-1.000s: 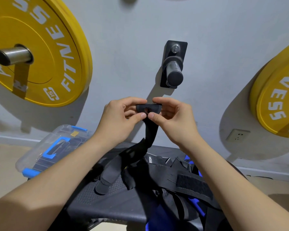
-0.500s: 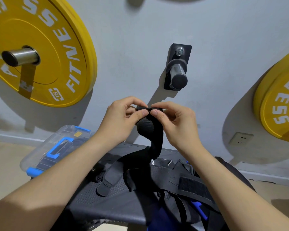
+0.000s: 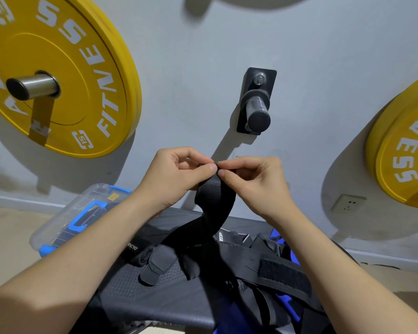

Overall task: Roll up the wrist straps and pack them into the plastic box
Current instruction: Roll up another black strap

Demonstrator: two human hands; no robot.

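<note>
Head view. Pinching the upper end of one black wrist strap (image 3: pixel 215 201) between thumb and forefinger of the left grip (image 3: pixel 176 175) and of the right grip (image 3: pixel 253 182), both narrowed onto the fabric, thumb tips nearly touching. Held up clear of the tabletop (image 3: pixel 140 292), probably so that the free length hangs straight below the grips and feeds into the roll without twisting. Looks like the very start of rolling: only a small tuck of fabric between the fingertips, too hidden to say how many turns. Trailing from under the grips down to the tabletop, into a heap of other straps (image 3: pixel 282 271) lying below and to the right of the grips. Lower and to the left of the left grip, past its forearm, the plastic box (image 3: pixel 65 220), clear with blue fittings, lid seemingly on, near enough for a short reach once rolled. Calls for even tension from both sides, else a crooked roll.
</note>
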